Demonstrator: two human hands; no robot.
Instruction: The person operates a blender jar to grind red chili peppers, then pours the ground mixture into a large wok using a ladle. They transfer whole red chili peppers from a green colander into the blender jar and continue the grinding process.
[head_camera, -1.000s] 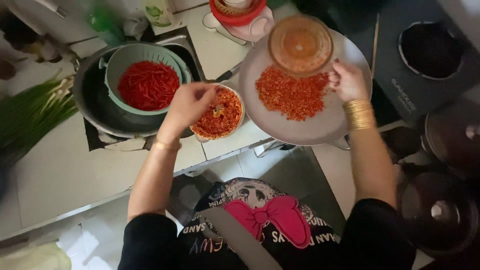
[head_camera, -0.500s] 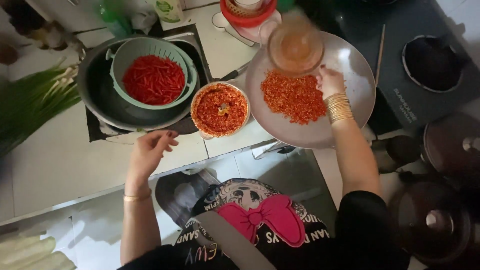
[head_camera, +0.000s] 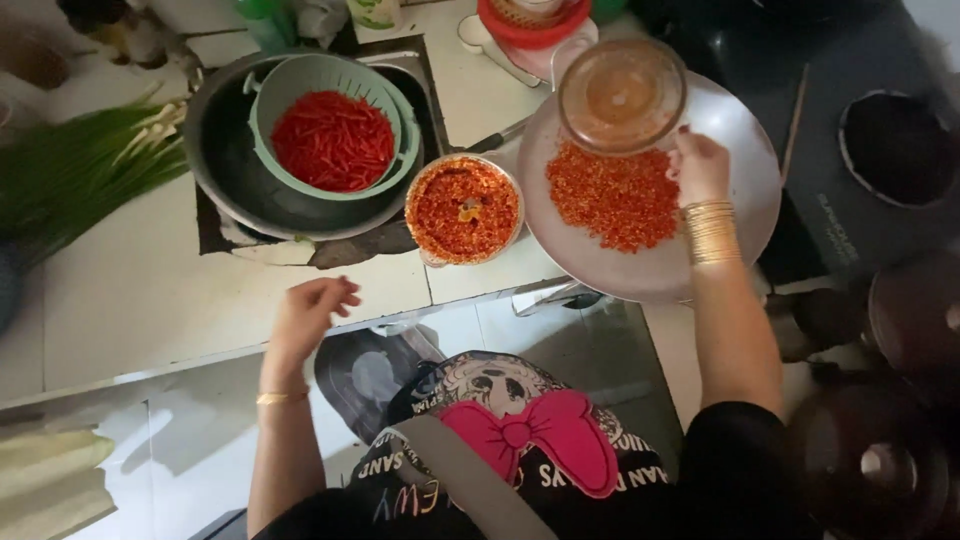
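My right hand (head_camera: 698, 165) grips a clear plastic chopper lid (head_camera: 621, 95), held tilted over a round metal tray (head_camera: 735, 160) that carries a heap of chopped red chilli (head_camera: 612, 197). Left of the tray stands a chopper bowl (head_camera: 463, 209) full of minced red chilli. My left hand (head_camera: 310, 310) hovers at the counter's front edge, fingers loosely curled, holding nothing. A green colander (head_camera: 335, 125) of whole red chillies sits inside a large dark metal basin (head_camera: 225, 175) further left.
Green onions (head_camera: 70, 170) lie on the white counter at the left. A black stove (head_camera: 860, 150) fills the right side, with dark pot lids (head_camera: 880, 460) below it. A red bowl (head_camera: 530, 20) and bottles stand at the back.
My left hand has left the chopper bowl and drawn back toward me to the counter's front edge. My right hand still holds the lid over the tray.
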